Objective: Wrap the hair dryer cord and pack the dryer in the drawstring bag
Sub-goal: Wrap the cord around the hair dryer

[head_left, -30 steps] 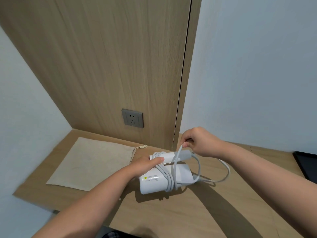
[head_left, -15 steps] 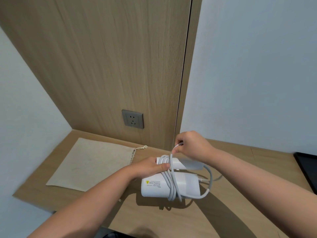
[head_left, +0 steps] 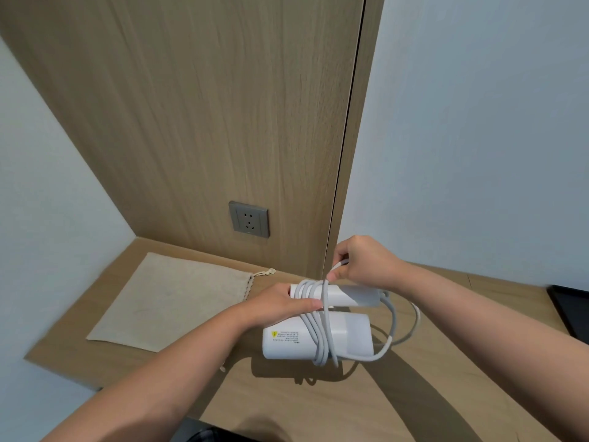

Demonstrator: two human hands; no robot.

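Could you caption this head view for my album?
Left hand holds white hair dryer while right hand pinches its cord, looped around it.

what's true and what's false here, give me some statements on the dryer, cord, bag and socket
The cord is looped round the hair dryer. True.
The hair dryer is inside the drawstring bag. False: it lies on the desk beside the flat bag.
The right hand pinches the cord. True.
A plug sits in the wall socket. False: the socket is empty.
The left hand rests on the bag. False: it holds the hair dryer.
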